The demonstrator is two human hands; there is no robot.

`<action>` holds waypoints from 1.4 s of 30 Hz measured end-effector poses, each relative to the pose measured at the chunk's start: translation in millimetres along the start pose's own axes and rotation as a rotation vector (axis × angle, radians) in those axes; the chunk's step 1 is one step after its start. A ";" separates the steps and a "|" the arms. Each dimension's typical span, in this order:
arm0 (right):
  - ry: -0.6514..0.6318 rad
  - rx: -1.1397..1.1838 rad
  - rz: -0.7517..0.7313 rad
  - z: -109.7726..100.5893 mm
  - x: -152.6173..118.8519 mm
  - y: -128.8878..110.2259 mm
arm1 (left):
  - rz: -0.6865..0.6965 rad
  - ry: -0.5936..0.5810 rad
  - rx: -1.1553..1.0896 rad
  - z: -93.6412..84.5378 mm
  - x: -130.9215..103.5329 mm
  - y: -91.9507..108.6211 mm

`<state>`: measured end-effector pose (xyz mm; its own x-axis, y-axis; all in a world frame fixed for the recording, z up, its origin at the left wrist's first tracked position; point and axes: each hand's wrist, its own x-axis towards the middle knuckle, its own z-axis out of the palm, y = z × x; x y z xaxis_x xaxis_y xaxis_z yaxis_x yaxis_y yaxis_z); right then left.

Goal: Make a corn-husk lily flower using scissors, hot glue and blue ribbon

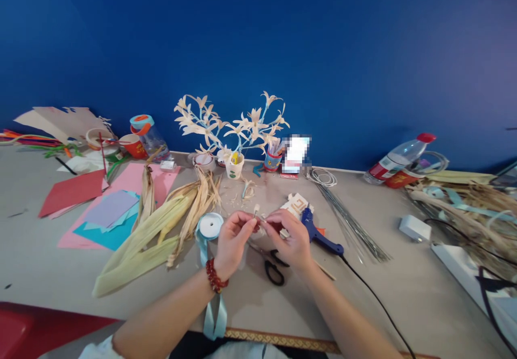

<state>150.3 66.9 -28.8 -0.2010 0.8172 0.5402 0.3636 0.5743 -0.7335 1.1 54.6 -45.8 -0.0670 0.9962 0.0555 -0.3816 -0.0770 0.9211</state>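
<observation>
Over the table, my left hand [235, 239] and my right hand [290, 236] meet with thumbs and fingertips pinched together. Between them is a small, thin piece with a pale tip [257, 208], perhaps a bit of corn husk; most of it is hidden by my fingers. Black-handled scissors [274, 273] lie under my hands, their blades partly covered. A blue glue gun [319, 232] rests just right of my right hand. Beside my left wrist stands a spool of light blue ribbon [210, 225], its loose end trailing to the table's front edge.
Corn husks [161, 235] and coloured paper [107, 208] spread over the left. Husk flowers [238, 127] stand in cups at the back. Wires [355, 224], a plastic bottle [399, 159] and a power strip [460, 273] lie rightward. The glue gun's cord crosses the front right.
</observation>
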 end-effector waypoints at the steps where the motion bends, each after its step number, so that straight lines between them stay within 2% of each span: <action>1: 0.002 0.000 0.012 0.0 0.1 -0.1 | -0.004 0.001 0.001 0.2 0.2 0.2; 8: 0.004 0.114 0.176 3.7 -1.8 2.7 | -0.016 0.001 0.006 0.2 0.1 -0.8; 12: 0.067 0.438 0.392 5.8 -0.2 5.6 | -0.011 -0.007 0.003 0.1 -0.5 -0.7; 16: 0.074 0.742 0.488 4.1 5.0 5.8 | -0.011 -0.015 -0.010 0.7 0.0 -0.5; 20: 0.048 0.803 0.612 1.7 7.7 4.4 | -0.011 0.008 -0.019 1.2 0.6 -0.6; 24: 0.077 0.850 0.693 1.4 7.6 3.4 | -0.011 0.001 -0.010 1.3 0.7 -0.5; 29: 0.105 0.815 0.597 6.6 5.2 6.5 | -0.012 -0.002 -0.001 0.8 1.5 -1.5; 35: 0.091 0.536 0.441 10.3 -0.5 10.7 | -0.023 -0.012 0.015 -1.0 1.0 -4.4; 42: 0.075 -0.002 0.000 3.9 -3.3 3.0 | -0.004 -0.020 0.065 -2.9 1.1 -7.7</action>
<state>148.5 66.1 -34.4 -0.1328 0.8110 0.5698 0.3651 0.5745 -0.7326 1.2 56.1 -53.9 -0.0472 0.9971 0.0590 -0.3212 -0.0711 0.9444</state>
